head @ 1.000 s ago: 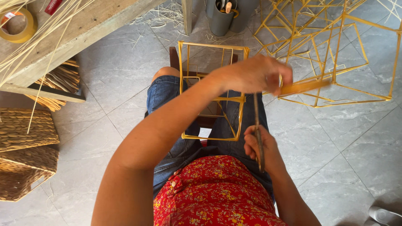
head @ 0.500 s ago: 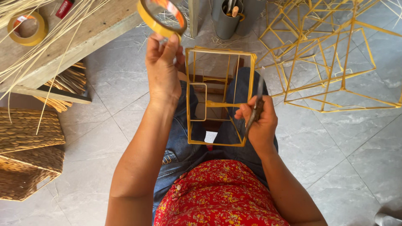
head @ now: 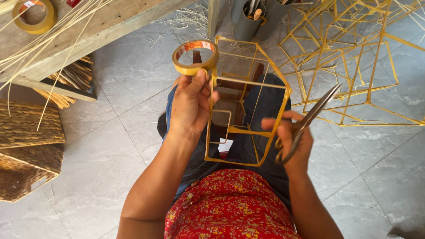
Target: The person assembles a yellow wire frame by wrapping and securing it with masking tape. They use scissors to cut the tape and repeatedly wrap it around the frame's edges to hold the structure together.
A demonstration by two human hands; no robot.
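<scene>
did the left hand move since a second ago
Yes. The left hand has swung from the right of the yellow wire frame across to its left edge, and now holds a tape roll up toward the wooden bench.

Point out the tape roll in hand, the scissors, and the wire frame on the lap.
tape roll point(head: 195, 70), head view, on its yellow outer band
scissors point(head: 316, 107), head view, on the closed blades
wire frame point(head: 248, 82), head view, on an upper crossbar

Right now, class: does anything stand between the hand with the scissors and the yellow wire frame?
Nothing visible does. The right hand holds the scissors right beside the wire frame, fingertips at its edge; the left hand holds the tape roll at the frame's other side.
</scene>
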